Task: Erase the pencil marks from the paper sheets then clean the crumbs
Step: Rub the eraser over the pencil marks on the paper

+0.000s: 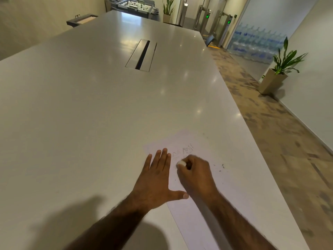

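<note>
A white paper sheet (201, 147) lies near the right edge of the long white table (90, 114). Faint pencil marks (186, 150) show on its upper part. My left hand (157, 179) lies flat with straight fingers, pressing the sheet's left edge down. My right hand (195, 175) grips a small white eraser (181, 163) and holds it on the paper just below the marks. Dark eraser crumbs (222, 167) are scattered on the sheet to the right of my right hand.
A cable slot with a metal cover (141, 55) is set into the table's middle. The table's right edge runs close beside the sheet, with patterned carpet (270, 132) below. Potted plants (281, 69) and stacked water bottles (257, 44) stand by the far wall.
</note>
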Demonstrator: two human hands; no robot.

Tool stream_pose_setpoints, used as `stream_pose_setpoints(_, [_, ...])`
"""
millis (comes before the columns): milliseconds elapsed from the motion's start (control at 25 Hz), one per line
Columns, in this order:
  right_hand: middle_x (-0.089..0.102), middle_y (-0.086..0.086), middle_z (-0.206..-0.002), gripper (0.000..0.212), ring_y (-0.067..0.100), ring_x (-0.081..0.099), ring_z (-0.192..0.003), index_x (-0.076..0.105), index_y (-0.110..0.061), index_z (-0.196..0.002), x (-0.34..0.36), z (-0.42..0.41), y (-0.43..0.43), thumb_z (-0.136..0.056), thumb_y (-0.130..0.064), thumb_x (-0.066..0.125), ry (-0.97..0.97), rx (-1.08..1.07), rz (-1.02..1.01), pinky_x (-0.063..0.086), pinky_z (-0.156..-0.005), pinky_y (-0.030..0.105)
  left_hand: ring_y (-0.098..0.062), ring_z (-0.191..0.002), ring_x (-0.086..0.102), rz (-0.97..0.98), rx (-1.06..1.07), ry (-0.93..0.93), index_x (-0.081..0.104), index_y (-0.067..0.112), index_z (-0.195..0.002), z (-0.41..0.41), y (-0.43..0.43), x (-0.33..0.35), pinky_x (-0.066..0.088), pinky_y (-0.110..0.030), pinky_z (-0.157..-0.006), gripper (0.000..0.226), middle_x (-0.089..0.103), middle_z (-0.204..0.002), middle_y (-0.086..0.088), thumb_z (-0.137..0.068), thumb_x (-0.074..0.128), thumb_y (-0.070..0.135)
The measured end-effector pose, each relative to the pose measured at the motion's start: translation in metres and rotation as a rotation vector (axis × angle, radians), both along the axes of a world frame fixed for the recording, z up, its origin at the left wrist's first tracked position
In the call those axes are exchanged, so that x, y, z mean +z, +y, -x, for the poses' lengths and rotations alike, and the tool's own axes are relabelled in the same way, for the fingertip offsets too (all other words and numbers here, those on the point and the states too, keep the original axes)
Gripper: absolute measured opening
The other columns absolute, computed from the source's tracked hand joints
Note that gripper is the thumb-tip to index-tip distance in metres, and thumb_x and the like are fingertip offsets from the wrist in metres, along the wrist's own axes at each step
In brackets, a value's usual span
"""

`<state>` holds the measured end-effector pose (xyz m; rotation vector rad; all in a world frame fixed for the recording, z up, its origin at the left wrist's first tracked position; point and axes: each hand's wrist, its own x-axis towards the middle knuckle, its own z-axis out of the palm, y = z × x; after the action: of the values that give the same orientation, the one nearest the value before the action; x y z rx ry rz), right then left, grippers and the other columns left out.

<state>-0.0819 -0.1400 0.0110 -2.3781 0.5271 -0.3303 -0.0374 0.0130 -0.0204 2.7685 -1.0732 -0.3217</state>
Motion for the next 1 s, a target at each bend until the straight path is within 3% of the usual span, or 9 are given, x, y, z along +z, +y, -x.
stream_pose_setpoints(80, [0.065, -0.014, -0.067, 0.016, 0.004, 0.065, -0.066, 0.067, -0.025, -0.072, 0.001, -0.004, -0.001, -0.087, -0.024, 0.062, 0.027, -0.031, 0.044, 0.056, -0.06, 0.021, -0.025, -0.151, -0.036, -0.007, -0.001, 0.018, -0.036, 0.017, -0.15, 0.001, -0.001, 0.0, -0.016, -0.051, -0.126, 0.131, -0.042, -0.161, -0.005, -0.071, 0.022, 0.104])
stream_pose_setpoints(200, [0.064, -0.017, -0.066, 0.015, 0.0, 0.064, -0.068, 0.069, -0.024, -0.074, -0.001, 0.003, 0.008, -0.088, -0.025, 0.063, 0.08, 0.139, 0.092, 0.047, -0.057, 0.011, -0.024, -0.151, -0.036, 0.0, -0.009, -0.007, -0.029, 0.015, -0.157, 0.0, -0.001, -0.001, -0.02, -0.049, -0.125, 0.127, -0.038, -0.164, -0.007, -0.081, 0.031, 0.096])
stream_pose_setpoints(320, [0.066, -0.013, -0.068, 0.018, 0.003, 0.064, -0.065, 0.068, -0.023, -0.072, 0.009, 0.001, 0.003, -0.089, -0.021, 0.063, 0.059, 0.034, 0.062, 0.042, -0.058, 0.01, -0.025, -0.151, -0.036, -0.003, -0.002, 0.005, -0.031, 0.014, -0.156, -0.001, -0.002, -0.004, -0.018, -0.05, -0.125, 0.134, -0.042, -0.161, -0.006, -0.071, 0.02, 0.104])
stream_pose_setpoints(480, [0.069, -0.009, -0.075, 0.013, 0.005, 0.064, -0.068, 0.071, -0.017, -0.079, 0.016, 0.002, 0.009, -0.091, -0.016, 0.064, 0.119, 0.109, 0.096, 0.051, -0.064, 0.02, -0.024, -0.151, -0.036, 0.004, 0.001, -0.018, -0.028, 0.013, -0.158, -0.001, -0.002, -0.005, -0.021, -0.048, -0.124, 0.13, -0.039, -0.164, -0.007, -0.075, 0.022, 0.1])
stream_pose_setpoints(600, [0.068, -0.009, -0.075, 0.015, 0.002, 0.062, -0.067, 0.07, -0.018, -0.078, 0.018, -0.002, 0.006, -0.092, -0.014, 0.064, 0.095, 0.045, 0.07, 0.044, -0.062, 0.014, -0.025, -0.15, -0.038, -0.004, -0.003, 0.009, -0.03, 0.014, -0.157, -0.001, -0.002, -0.005, -0.021, -0.049, -0.124, 0.136, -0.042, -0.161, -0.005, -0.065, 0.011, 0.105])
stream_pose_setpoints(720, [0.068, -0.011, -0.074, 0.013, 0.003, 0.062, -0.066, 0.072, -0.016, -0.08, 0.017, -0.002, 0.008, -0.091, -0.015, 0.065, 0.127, 0.106, 0.072, 0.046, -0.065, 0.015, -0.024, -0.151, -0.036, 0.006, 0.002, -0.012, -0.029, 0.014, -0.158, -0.001, -0.002, -0.005, -0.02, -0.049, -0.124, 0.132, -0.039, -0.164, -0.006, -0.074, 0.023, 0.102])
stream_pose_setpoints(1000, [0.068, -0.011, -0.074, 0.014, 0.003, 0.063, -0.064, 0.072, -0.018, -0.078, 0.019, -0.006, 0.009, -0.091, -0.016, 0.067, 0.131, 0.074, 0.049, 0.041, -0.055, 0.006, -0.024, -0.151, -0.037, 0.015, 0.004, 0.003, -0.034, 0.016, -0.153, -0.002, -0.001, -0.004, -0.019, -0.05, -0.125, 0.131, -0.041, -0.163, -0.006, -0.073, 0.023, 0.102])
